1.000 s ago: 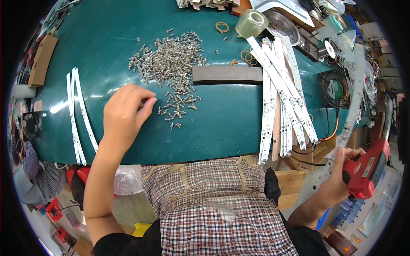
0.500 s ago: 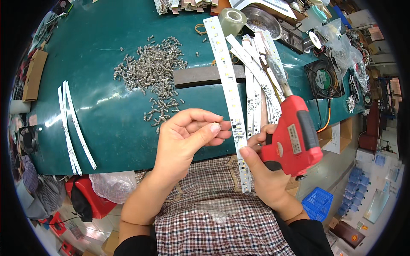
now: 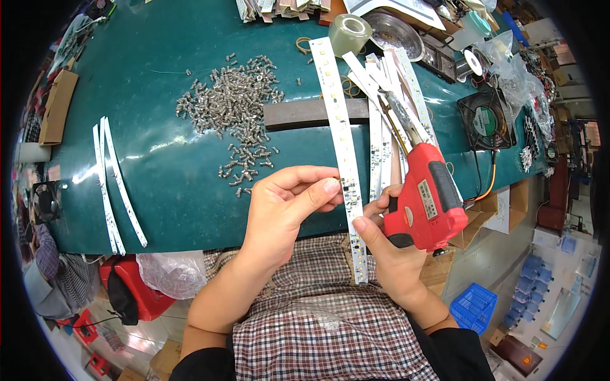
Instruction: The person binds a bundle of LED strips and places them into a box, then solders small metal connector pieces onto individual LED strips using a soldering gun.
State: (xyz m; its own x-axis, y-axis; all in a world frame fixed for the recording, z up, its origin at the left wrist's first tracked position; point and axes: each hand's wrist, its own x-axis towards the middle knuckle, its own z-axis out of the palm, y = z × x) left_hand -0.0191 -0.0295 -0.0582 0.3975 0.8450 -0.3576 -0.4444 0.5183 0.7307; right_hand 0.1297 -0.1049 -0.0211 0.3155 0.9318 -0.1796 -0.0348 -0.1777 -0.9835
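Observation:
My right hand (image 3: 401,267) grips two things at once. Its thumb and fingers clasp a long white LED strip (image 3: 340,120) near the lower end, and a red soldering gun (image 3: 424,197) sits in the same hand, its metal tip pointing away from me. The strip stands nearly lengthwise in front of me, with yellowish LEDs and small black parts on its face. At the strip's left edge my left hand (image 3: 279,213) pinches with thumb and forefinger; whatever is between them is too small or hidden to make out.
On the green table (image 3: 165,216) lie a pile of small metal fittings (image 3: 232,95), a grey bar (image 3: 295,114), more LED strips (image 3: 375,143) beyond the gun, and several narrow strips (image 3: 106,190) at left. A tape roll (image 3: 349,35), metal dish (image 3: 397,35) and fan (image 3: 485,120) stand farther right.
My left hand has moved right, its pinched fingertips now at the strip's edge. The strip and soldering gun have shifted slightly in the right hand's hold.

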